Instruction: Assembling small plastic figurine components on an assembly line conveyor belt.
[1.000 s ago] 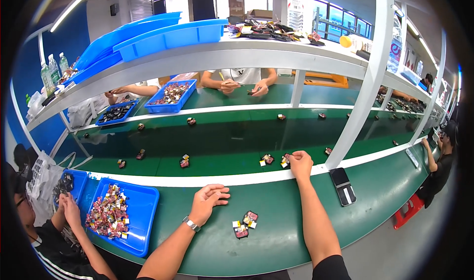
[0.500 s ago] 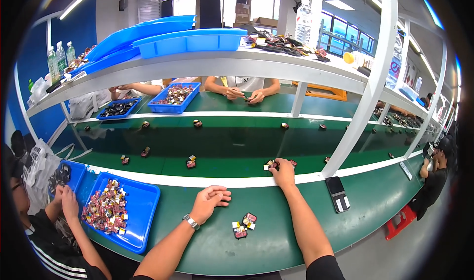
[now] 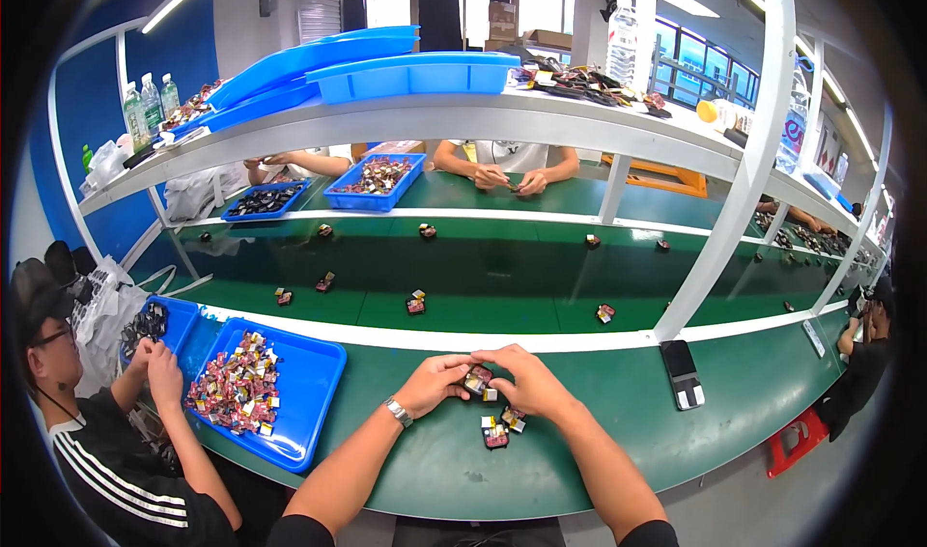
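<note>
A small red-and-black electronic module [image 3: 478,381] with a white-and-yellow part sits between my two hands, just above the green worktop. The fingers of my left hand [image 3: 432,385], with a metal watch on the wrist, close on its left side. My right hand [image 3: 529,381] curves over its far and right sides, the thumb near its right edge. Closer to me, right below the hands, lie two similar modules, a front one [image 3: 495,434] and another [image 3: 515,419] touching or nearly touching it.
Left of me stands a blue tray [image 3: 323,392] heaped with modules; a co-worker [image 3: 116,450] works beside it. Beyond a white rail [image 3: 425,336], more modules sit spaced along the green belt [image 3: 483,301]. A black case [image 3: 683,375] lies right, near a white post [image 3: 724,180].
My right hand has come back from the belt to my left hand with a module, and both hands now hold it. The view has shifted, so the scene sits further right.
</note>
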Demonstrator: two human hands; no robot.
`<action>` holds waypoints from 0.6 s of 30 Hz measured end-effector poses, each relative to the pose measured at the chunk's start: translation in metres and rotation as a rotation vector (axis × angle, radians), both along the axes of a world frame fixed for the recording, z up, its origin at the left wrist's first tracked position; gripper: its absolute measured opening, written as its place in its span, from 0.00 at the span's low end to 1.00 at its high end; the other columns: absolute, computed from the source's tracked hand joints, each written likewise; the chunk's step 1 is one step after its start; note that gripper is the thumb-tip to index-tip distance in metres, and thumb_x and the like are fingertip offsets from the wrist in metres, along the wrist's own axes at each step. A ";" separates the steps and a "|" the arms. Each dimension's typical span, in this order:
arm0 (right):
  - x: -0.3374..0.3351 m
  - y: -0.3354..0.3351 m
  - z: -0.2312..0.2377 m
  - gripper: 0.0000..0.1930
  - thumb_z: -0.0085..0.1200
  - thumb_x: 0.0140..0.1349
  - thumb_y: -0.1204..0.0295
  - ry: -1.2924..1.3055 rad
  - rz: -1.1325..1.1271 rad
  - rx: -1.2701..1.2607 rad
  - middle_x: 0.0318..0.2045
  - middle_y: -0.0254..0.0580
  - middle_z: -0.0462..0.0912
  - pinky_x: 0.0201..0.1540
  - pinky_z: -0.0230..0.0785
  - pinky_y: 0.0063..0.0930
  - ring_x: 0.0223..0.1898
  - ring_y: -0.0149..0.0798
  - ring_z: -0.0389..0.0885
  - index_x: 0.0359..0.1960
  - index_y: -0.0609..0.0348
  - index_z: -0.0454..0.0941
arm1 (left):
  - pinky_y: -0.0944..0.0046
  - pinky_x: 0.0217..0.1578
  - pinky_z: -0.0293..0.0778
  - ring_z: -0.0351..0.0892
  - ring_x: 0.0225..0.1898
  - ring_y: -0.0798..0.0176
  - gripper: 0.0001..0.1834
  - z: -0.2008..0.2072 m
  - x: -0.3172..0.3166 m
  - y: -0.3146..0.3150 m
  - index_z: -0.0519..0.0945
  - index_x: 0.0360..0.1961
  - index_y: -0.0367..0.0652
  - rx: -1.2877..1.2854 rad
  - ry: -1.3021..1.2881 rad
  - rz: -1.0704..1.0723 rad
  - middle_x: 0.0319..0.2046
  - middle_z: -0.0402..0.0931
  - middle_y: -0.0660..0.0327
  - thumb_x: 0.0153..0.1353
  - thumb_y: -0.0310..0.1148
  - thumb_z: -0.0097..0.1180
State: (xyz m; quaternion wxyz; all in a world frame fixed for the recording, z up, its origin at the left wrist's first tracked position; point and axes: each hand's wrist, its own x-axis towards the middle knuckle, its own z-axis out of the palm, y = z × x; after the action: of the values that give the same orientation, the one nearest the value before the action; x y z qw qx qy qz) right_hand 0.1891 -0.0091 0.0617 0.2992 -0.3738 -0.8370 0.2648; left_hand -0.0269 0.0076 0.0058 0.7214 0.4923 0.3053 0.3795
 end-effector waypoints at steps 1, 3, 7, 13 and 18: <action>-0.002 0.000 -0.004 0.24 0.58 0.55 0.81 0.000 0.000 -0.001 0.50 0.41 0.79 0.59 0.67 0.36 0.55 0.45 0.73 0.56 0.54 0.74 | 0.70 0.40 0.77 0.78 0.42 0.70 0.20 0.002 0.001 -0.001 0.72 0.60 0.35 -0.001 0.000 0.000 0.49 0.77 0.59 0.72 0.34 0.45; -0.006 -0.001 -0.011 0.22 0.56 0.55 0.82 0.003 -0.088 -0.010 0.51 0.42 0.78 0.55 0.70 0.37 0.52 0.45 0.75 0.54 0.55 0.75 | 0.68 0.43 0.79 0.79 0.45 0.68 0.20 0.005 0.003 -0.003 0.70 0.61 0.35 0.012 0.017 0.013 0.49 0.77 0.58 0.71 0.33 0.46; -0.013 -0.002 -0.019 0.19 0.55 0.55 0.83 0.202 -0.119 0.010 0.48 0.43 0.79 0.50 0.73 0.37 0.48 0.46 0.77 0.50 0.57 0.77 | 0.66 0.47 0.80 0.79 0.46 0.67 0.20 0.004 0.007 -0.004 0.70 0.61 0.35 -0.014 0.009 0.025 0.49 0.77 0.57 0.71 0.30 0.47; -0.019 -0.002 -0.028 0.15 0.58 0.52 0.83 0.137 -0.209 0.360 0.41 0.41 0.78 0.44 0.74 0.34 0.42 0.44 0.78 0.43 0.57 0.79 | 0.63 0.50 0.80 0.79 0.49 0.65 0.16 0.005 0.011 -0.007 0.71 0.57 0.34 0.039 0.061 0.083 0.50 0.76 0.56 0.70 0.27 0.46; -0.021 0.000 -0.032 0.13 0.59 0.53 0.75 -0.021 -0.263 0.368 0.37 0.34 0.76 0.39 0.76 0.36 0.41 0.40 0.77 0.42 0.54 0.77 | 0.64 0.49 0.80 0.80 0.47 0.64 0.15 0.005 0.012 -0.005 0.69 0.56 0.34 0.008 0.048 0.115 0.48 0.76 0.55 0.70 0.25 0.45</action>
State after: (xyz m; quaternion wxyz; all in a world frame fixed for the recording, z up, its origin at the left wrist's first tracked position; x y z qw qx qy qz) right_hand 0.1682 -0.0087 0.0294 0.3857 -0.4215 -0.8183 0.0626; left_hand -0.0152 0.0031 0.0108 0.6888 0.4860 0.3488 0.4095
